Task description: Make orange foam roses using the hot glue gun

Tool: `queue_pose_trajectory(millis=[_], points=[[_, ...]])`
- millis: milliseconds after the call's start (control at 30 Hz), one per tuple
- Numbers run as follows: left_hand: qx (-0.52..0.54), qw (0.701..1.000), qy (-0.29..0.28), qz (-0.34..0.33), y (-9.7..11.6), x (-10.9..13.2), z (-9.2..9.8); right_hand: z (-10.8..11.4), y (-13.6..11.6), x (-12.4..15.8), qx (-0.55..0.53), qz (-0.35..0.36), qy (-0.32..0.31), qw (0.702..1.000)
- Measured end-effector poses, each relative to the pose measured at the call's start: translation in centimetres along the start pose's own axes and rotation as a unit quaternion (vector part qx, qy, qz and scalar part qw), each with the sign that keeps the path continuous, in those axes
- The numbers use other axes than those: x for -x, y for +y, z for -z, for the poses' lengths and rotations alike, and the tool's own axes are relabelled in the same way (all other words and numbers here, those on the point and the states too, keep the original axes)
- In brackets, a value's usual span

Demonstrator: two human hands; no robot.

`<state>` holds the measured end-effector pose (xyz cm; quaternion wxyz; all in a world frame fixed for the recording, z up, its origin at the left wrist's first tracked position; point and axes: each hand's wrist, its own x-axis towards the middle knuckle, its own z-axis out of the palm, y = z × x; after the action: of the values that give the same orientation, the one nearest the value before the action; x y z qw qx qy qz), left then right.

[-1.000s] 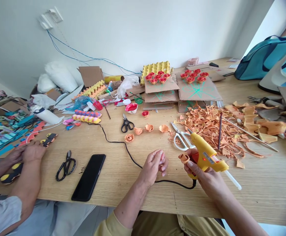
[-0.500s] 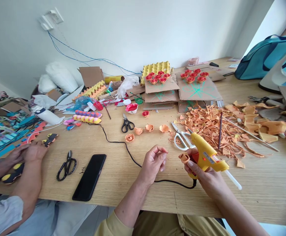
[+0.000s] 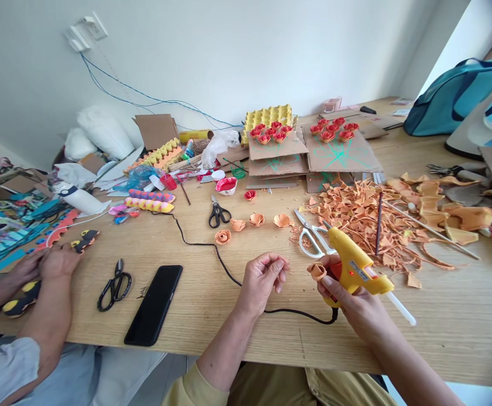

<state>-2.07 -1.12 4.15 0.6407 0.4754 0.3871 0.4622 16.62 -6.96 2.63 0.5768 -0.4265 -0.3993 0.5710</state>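
Observation:
My right hand (image 3: 347, 299) is wrapped round a yellow hot glue gun (image 3: 355, 262), whose nozzle points up and to the left. A white glue stick (image 3: 402, 309) sticks out of its back. Between the thumb and fingers of the same hand is a small curled orange paper flower (image 3: 317, 272). My left hand (image 3: 264, 276) hangs just left of it, thumb and fingers pinched together. Whatever is in that pinch, if anything, is too small to make out. Beyond my hands lie white-handled scissors (image 3: 313, 235) and several orange flowers (image 3: 256, 220).
A heap of orange scraps (image 3: 359, 217) spreads on the right. Red flowers (image 3: 273, 133) stand on stacked cardboard (image 3: 277, 151). The gun's black cord (image 3: 229, 273) crosses the table. A phone (image 3: 154, 304) and black scissors (image 3: 114, 286) lie left, beside a co-worker's hands (image 3: 57, 262).
My left thumb and fingers have drawn closer together in a pinch. My right hand stays in place with the glue gun and the flower.

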Motion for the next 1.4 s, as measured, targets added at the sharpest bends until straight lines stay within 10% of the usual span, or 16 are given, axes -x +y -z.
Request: queue_pose_trajectory(millis=[900,1400], points=[[0.058,0.994,0.022,0.088,0.49,-0.12,-0.20,0.62,0.47,0.06,0.019,-0.004,-0.002,1.000],[0.006,1.000,0.023,-0.018,0.26,-0.41,-0.09,0.38,0.09,0.17,0.020,-0.004,0.000,1.000]])
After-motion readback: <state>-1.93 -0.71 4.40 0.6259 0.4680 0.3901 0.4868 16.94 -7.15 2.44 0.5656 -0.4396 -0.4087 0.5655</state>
